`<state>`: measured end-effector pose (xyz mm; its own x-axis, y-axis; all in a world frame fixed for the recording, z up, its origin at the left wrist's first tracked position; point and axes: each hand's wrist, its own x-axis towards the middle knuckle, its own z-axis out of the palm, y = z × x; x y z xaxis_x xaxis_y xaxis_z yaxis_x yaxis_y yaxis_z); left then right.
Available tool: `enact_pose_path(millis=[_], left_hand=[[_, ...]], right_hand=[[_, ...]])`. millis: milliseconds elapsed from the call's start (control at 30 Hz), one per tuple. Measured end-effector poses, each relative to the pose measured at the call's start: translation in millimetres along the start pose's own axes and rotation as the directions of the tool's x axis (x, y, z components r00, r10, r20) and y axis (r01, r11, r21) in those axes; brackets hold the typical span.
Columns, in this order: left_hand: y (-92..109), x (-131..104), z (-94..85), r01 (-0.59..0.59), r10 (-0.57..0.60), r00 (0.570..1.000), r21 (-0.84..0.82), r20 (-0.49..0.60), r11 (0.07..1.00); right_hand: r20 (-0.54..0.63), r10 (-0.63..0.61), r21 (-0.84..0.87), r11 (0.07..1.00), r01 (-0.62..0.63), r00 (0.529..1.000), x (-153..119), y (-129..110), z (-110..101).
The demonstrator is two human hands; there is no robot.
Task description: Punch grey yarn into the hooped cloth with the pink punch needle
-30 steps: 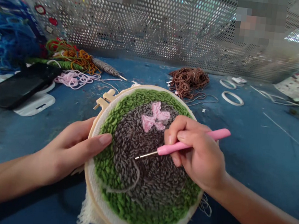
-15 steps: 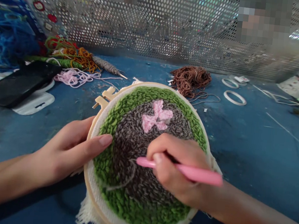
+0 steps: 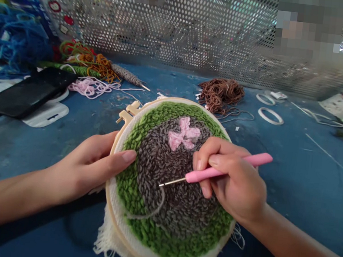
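My left hand (image 3: 96, 163) grips the left rim of a round embroidery hoop (image 3: 110, 179), its thumb on the stitched face and the other fingers hidden behind. Green loops ring a dark grey field, with a pink three-petal shape (image 3: 184, 134) near the top. In my right hand (image 3: 231, 172) is a pink-handled crochet hook or punch needle (image 3: 203, 175); which of the two I cannot tell. Its thin metal shaft shows, and the tip is at the grey stitches. A loose grey yarn strand (image 3: 161, 203) curves from near the tip toward the lower left.
A black phone (image 3: 27, 91) lies at left by blue yarn (image 3: 14, 40), orange yarn (image 3: 98, 65) and pink yarn (image 3: 91, 87). Brown yarn (image 3: 220, 93) and white rings (image 3: 270, 116) lie behind the hoop. A perforated metal panel (image 3: 182, 35) borders the table's back.
My right hand has drawn back to the right and the pink handle has tilted up, exposing the metal shaft. The hoop and my left hand appear slightly further right in view.
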<state>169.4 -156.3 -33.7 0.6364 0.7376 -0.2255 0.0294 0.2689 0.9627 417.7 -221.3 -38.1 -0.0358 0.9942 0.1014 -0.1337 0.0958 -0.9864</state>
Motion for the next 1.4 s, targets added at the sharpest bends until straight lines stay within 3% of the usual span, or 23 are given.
enact_pose_path(millis=[167,300,367,500,567,667,767,867,1000,1233,1333,1400], left_hand=[[-3.2,2.2,-3.8,-0.004,0.004,0.999,-0.006,0.032,1.000],[-3.3,3.1,-4.0,-0.051,0.051,0.999,0.059,0.017,0.997],[-1.9,2.1,-1.9,-0.084,0.086,0.996,0.075,-0.029,0.994],[-0.5,0.2,1.2,-0.119,0.129,0.989,0.122,-0.078,0.985],[-0.7,0.0,1.7,-0.098,0.106,0.992,0.104,-0.073,0.990],[-0.6,0.4,2.2,-0.064,0.065,0.997,0.036,-0.038,0.997],[0.2,0.7,2.4,-0.065,0.067,0.997,0.042,-0.043,0.997],[0.7,0.5,2.2,-0.070,0.073,0.996,0.064,-0.052,0.995],[1.4,-0.5,2.4,-0.050,0.051,0.998,0.040,-0.039,0.998],[0.7,-0.3,2.1,-0.076,0.077,0.997,0.050,-0.016,0.996],[-0.4,-0.3,1.4,-0.114,0.116,0.993,0.082,-0.018,0.990],[-0.7,-0.6,1.2,-0.141,0.144,0.989,0.097,-0.022,0.985]], right_hand=[[0.015,-0.003,-0.114,0.993,0.004,1.000,-1.9,-0.3,-0.2],[0.087,-0.053,-0.293,0.953,0.076,0.995,-2.9,-3.6,5.3],[0.174,-0.118,-0.433,0.883,0.184,0.978,-3.0,-5.1,12.4],[0.390,-0.291,-0.585,0.654,0.479,0.874,-0.5,-4.3,24.2],[0.373,-0.219,-0.549,0.731,0.405,0.902,1.0,-3.2,22.2],[0.205,-0.043,-0.318,0.942,0.108,0.978,1.3,-2.1,10.7],[0.039,-0.015,-0.071,0.997,0.017,0.999,0.2,-0.7,0.7],[-0.022,-0.013,0.020,1.000,0.014,1.000,-0.2,0.7,-1.0],[-0.030,-0.035,-0.042,0.999,0.034,0.999,-0.6,3.0,1.8],[0.118,-0.113,-0.271,0.952,0.141,0.987,-6.5,0.0,4.7],[0.201,-0.137,-0.437,0.873,0.214,0.970,-7.0,-4.9,13.8],[0.317,-0.211,-0.516,0.779,0.355,0.925,-6.1,-6.6,21.5]])
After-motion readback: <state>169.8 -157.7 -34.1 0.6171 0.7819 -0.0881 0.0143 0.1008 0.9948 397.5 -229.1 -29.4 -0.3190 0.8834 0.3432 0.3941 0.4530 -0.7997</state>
